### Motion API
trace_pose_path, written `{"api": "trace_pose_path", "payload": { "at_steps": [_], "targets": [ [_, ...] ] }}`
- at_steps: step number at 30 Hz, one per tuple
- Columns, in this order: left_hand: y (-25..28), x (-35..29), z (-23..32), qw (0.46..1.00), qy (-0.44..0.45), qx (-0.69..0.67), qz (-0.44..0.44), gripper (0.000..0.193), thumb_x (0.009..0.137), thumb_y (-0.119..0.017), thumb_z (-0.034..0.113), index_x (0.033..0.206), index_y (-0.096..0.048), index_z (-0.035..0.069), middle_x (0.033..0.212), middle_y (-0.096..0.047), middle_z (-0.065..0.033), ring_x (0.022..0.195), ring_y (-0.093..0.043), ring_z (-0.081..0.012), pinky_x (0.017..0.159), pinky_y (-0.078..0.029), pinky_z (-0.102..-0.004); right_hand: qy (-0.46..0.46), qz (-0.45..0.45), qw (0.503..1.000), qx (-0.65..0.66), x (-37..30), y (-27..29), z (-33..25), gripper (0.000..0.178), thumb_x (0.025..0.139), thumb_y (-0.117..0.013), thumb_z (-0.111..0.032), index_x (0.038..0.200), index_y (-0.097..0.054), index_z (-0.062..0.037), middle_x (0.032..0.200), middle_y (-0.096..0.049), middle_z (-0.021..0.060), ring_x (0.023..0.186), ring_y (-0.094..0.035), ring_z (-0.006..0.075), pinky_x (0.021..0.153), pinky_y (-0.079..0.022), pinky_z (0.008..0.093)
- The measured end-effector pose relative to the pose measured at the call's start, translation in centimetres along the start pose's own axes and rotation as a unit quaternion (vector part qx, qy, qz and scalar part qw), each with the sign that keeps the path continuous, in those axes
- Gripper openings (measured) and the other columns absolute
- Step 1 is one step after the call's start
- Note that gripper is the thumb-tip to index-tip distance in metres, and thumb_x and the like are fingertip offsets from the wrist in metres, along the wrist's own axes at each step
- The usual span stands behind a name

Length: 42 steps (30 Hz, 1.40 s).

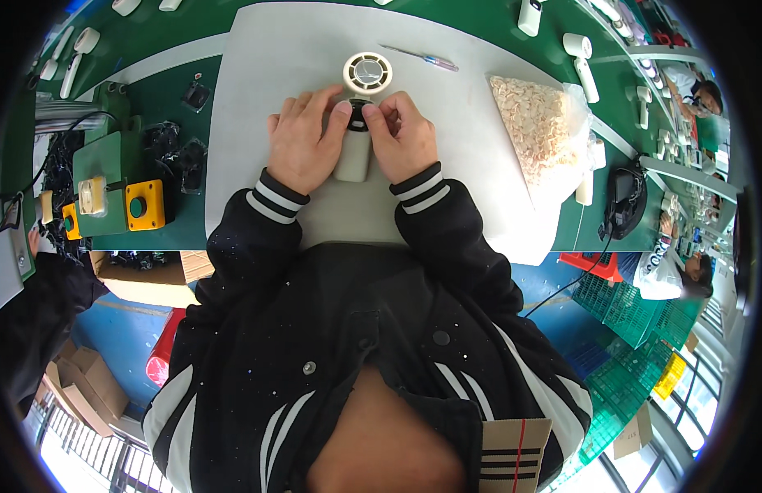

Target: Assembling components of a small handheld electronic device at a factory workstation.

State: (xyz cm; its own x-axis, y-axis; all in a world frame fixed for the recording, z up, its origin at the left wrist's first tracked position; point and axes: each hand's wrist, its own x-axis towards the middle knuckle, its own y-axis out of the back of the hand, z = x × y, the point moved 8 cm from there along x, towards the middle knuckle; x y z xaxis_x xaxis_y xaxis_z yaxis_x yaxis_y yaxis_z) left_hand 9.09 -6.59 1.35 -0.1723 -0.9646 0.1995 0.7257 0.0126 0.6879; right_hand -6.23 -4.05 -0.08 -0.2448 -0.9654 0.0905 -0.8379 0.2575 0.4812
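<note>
Screwdriver (420, 57) lies at 1 o'clock, bag of chips (539, 131) at 3. Left hand (303, 144) and right hand (404, 135) pinch black ring (358, 115) atop cream handheld fan (360, 107).

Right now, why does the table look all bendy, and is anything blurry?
In the head view, the fisheye lens curves the green table toward a dark round rim; the left hand and right hand on the cream handle look sharp and evenly lit, while people at the right edge look small and squashed.
</note>
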Motion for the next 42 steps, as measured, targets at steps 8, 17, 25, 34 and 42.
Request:
{"api": "trace_pose_path", "payload": {
  "at_steps": [8, 17, 25, 34, 42],
  "targets": [
    [-1.5, -0.2, 0.6, 0.994, -0.040, -0.026, -0.096, 0.032, 0.094, -0.056, 0.026, 0.123, -0.059, 0.011, 0.105, -0.067, -0.0080, 0.092, -0.060, -0.0278, 0.081, -0.042, -0.0371, 0.022, -0.004, 0.996, -0.089, -0.1, 0.1, 0.0, 0.015, 0.093, -0.058, -0.015, 0.106, -0.058, -0.0065, 0.068, -0.060, 0.0062, 0.058, -0.057, 0.0257, 0.056, -0.047, 0.0368],
    [-2.4, 0.3, 3.0, 0.966, -0.051, -0.222, -0.120, 0.038, 0.098, -0.054, 0.012, 0.134, -0.048, 0.002, 0.111, -0.063, -0.0152, 0.093, -0.060, -0.0251, 0.082, -0.048, -0.0335, 0.022, 0.004, 0.989, 0.146, -0.4, 2.1, -0.2, 0.030, 0.089, -0.056, -0.003, 0.119, -0.055, -0.0044, 0.097, -0.062, 0.0092, 0.078, -0.058, 0.0200, 0.072, -0.049, 0.0312],
    [-1.0, 0.9, 5.0, 0.940, -0.055, -0.320, -0.105, 0.035, 0.093, -0.058, 0.006, 0.128, -0.052, 0.001, 0.109, -0.063, -0.0125, 0.091, -0.060, -0.0205, 0.084, -0.049, -0.0314, 0.069, -0.014, 0.961, 0.269, -0.1, 3.7, -1.7, 0.029, 0.089, -0.057, 0.002, 0.118, -0.055, -0.0028, 0.100, -0.061, 0.0062, 0.085, -0.056, 0.0145, 0.080, -0.046, 0.0249],
    [-2.1, 2.8, 6.7, 0.922, -0.052, -0.377, -0.077, 0.018, 0.091, -0.062, 0.004, 0.107, -0.057, 0.001, 0.096, -0.064, -0.0074, 0.084, -0.059, -0.0171, 0.080, -0.049, -0.0295, 0.076, -0.009, 0.914, 0.399, 1.6, 4.1, -0.9, 0.021, 0.096, -0.055, -0.003, 0.117, -0.055, -0.0017, 0.105, -0.061, 0.0064, 0.091, -0.056, 0.0139, 0.083, -0.046, 0.0251],
    [-7.9, 14.7, 4.1, 0.941, 0.046, -0.333, -0.043, 0.023, 0.096, -0.056, 0.017, 0.111, -0.060, 0.000, 0.097, -0.065, -0.0103, 0.084, -0.059, -0.0176, 0.080, -0.048, -0.0291, 0.128, 0.166, 0.949, 0.235, 3.7, 13.2, -2.0, 0.027, 0.097, -0.053, -0.003, 0.124, -0.056, -0.0012, 0.115, -0.063, 0.0091, 0.100, -0.060, 0.0175, 0.089, -0.047, 0.0293]
  ]
}}
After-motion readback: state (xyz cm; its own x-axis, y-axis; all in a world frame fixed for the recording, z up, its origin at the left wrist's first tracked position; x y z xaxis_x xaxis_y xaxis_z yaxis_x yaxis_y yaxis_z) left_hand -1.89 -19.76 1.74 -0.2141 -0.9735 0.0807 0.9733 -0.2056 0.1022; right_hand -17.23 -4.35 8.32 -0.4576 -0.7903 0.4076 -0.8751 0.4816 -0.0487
